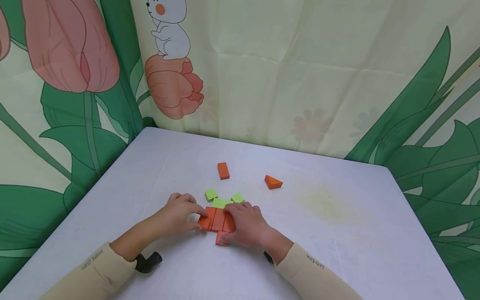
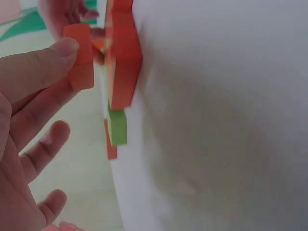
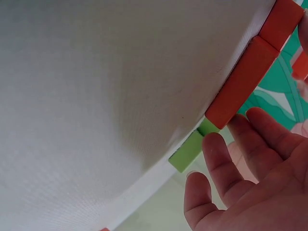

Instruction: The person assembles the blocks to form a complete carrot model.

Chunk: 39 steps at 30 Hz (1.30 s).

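Note:
My left hand [image 1: 181, 213] pinches a small orange block [image 2: 80, 72] between thumb and fingertip; in the left wrist view it is raised off the table, beside the other orange blocks. In the head view, orange blocks lie side by side, including a middle orange block [image 1: 218, 220]. My right hand [image 1: 248, 224] bends over their right side, fingertips at the far edge and thumb touching a small orange block [image 1: 219, 239] on the near side. In the right wrist view its fingers rest loosely beside a long orange block [image 3: 243, 82]. Just beyond lies a green block [image 1: 221, 203].
Two small green blocks, a left one [image 1: 211, 194] and a right one [image 1: 238, 198], sit at the green block's far corners. Farther back lie an orange rectangular block [image 1: 223, 171] and an orange triangular block [image 1: 273, 182]. A white tabletop [image 1: 352, 250] meets a printed curtain [image 1: 262, 83].

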Each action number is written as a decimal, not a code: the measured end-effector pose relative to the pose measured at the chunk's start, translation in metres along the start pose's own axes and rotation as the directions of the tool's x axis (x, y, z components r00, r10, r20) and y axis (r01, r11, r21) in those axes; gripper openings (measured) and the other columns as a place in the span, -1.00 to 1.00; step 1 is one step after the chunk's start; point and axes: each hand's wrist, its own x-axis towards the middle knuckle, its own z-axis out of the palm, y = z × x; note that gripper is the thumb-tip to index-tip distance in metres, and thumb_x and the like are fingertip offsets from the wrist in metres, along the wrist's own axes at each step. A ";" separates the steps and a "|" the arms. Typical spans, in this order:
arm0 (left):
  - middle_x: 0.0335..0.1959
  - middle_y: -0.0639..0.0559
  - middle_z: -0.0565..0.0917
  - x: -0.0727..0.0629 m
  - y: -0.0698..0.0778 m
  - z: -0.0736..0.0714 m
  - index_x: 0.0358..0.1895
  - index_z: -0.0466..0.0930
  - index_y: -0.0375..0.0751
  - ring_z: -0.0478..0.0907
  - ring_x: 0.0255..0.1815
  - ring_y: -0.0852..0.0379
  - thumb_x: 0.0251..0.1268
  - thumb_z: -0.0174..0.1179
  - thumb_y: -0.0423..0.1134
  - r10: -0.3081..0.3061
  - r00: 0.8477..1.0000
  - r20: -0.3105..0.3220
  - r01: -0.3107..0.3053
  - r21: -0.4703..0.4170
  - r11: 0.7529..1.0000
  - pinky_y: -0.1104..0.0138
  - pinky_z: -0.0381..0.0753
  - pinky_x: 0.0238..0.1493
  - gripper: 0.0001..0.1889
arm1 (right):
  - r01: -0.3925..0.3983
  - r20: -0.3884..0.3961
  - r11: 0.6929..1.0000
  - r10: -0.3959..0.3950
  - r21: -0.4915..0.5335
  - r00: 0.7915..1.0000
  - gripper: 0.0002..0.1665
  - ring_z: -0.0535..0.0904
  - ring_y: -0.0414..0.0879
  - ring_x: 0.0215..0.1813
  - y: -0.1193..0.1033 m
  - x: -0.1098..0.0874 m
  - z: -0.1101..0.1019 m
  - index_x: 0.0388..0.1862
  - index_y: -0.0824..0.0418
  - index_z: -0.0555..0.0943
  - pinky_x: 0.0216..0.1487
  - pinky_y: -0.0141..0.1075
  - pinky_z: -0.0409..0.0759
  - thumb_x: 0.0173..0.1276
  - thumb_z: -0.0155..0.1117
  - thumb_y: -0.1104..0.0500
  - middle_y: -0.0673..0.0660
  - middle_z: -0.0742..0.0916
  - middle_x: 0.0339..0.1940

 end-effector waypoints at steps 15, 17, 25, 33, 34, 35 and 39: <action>-0.30 0.37 0.66 -0.011 0.011 0.018 -0.10 0.78 0.08 0.48 -0.02 0.13 0.06 0.53 -0.10 0.168 0.983 -0.071 -0.163 0.077 0.984 -0.26 0.22 0.14 -0.70 | 0.004 -0.020 1.000 -0.004 0.000 1.000 -0.18 0.38 0.02 0.27 0.002 0.001 0.001 0.29 0.06 0.48 0.14 -0.04 0.36 0.14 0.50 -0.26 0.00 0.58 0.25; -0.30 0.37 0.66 -0.012 0.013 0.020 -0.10 0.78 0.08 0.49 -0.01 0.13 0.06 0.53 -0.11 0.180 0.981 -0.073 -0.174 0.085 0.981 -0.27 0.22 0.14 -0.71 | 0.005 -0.021 1.000 -0.005 0.002 1.000 -0.18 0.38 0.02 0.27 0.002 0.001 0.002 0.29 0.06 0.47 0.14 -0.04 0.36 0.14 0.50 -0.25 0.00 0.57 0.25; -0.23 0.35 0.64 -0.012 0.012 0.021 0.05 0.72 0.03 0.48 0.06 0.07 0.08 0.51 -0.09 0.123 0.992 -0.029 -0.122 0.052 0.991 -0.19 0.25 0.13 -0.59 | 0.007 -0.019 1.000 -0.007 0.006 1.000 -0.17 0.38 0.02 0.27 0.002 0.002 0.003 0.30 0.07 0.48 0.15 -0.04 0.35 0.14 0.51 -0.25 -0.01 0.57 0.26; -0.18 0.32 0.67 -0.008 0.004 0.018 0.06 0.71 0.02 0.50 0.05 0.06 0.10 0.48 -0.23 0.115 0.993 -0.004 -0.115 0.005 0.993 -0.15 0.26 0.11 -0.60 | 0.013 -0.019 1.000 -0.013 0.012 1.000 -0.18 0.39 0.02 0.26 0.003 0.002 0.002 0.29 0.06 0.48 0.14 -0.05 0.37 0.14 0.51 -0.25 -0.01 0.58 0.25; -0.18 0.32 0.67 -0.007 0.004 0.019 0.05 0.72 0.03 0.50 0.05 0.06 0.08 0.48 -0.24 0.119 0.993 -0.011 -0.119 0.006 0.993 -0.15 0.26 0.11 -0.60 | 0.013 -0.019 1.000 -0.013 0.013 1.000 -0.18 0.39 0.02 0.25 0.003 0.002 0.002 0.29 0.06 0.48 0.14 -0.05 0.37 0.14 0.51 -0.25 -0.01 0.58 0.25; -0.19 0.33 0.66 -0.007 0.005 0.020 0.04 0.72 0.03 0.49 0.04 0.07 0.07 0.49 -0.23 0.116 0.993 -0.014 -0.116 0.006 0.993 -0.16 0.25 0.11 -0.61 | 0.013 -0.019 1.000 -0.013 0.012 1.000 -0.19 0.39 0.02 0.25 0.003 0.002 0.002 0.29 0.06 0.48 0.14 -0.05 0.37 0.14 0.51 -0.24 -0.01 0.58 0.25; -0.22 0.32 0.66 -0.004 0.008 0.021 -0.02 0.73 0.04 0.48 0.03 0.06 0.03 0.53 -0.22 0.091 0.995 -0.025 -0.091 0.009 0.996 -0.19 0.24 0.13 -0.62 | 0.011 -0.015 1.000 -0.011 0.012 1.000 -0.19 0.40 0.01 0.24 0.003 0.002 0.002 0.29 0.06 0.48 0.14 -0.05 0.37 0.14 0.51 -0.24 -0.01 0.57 0.26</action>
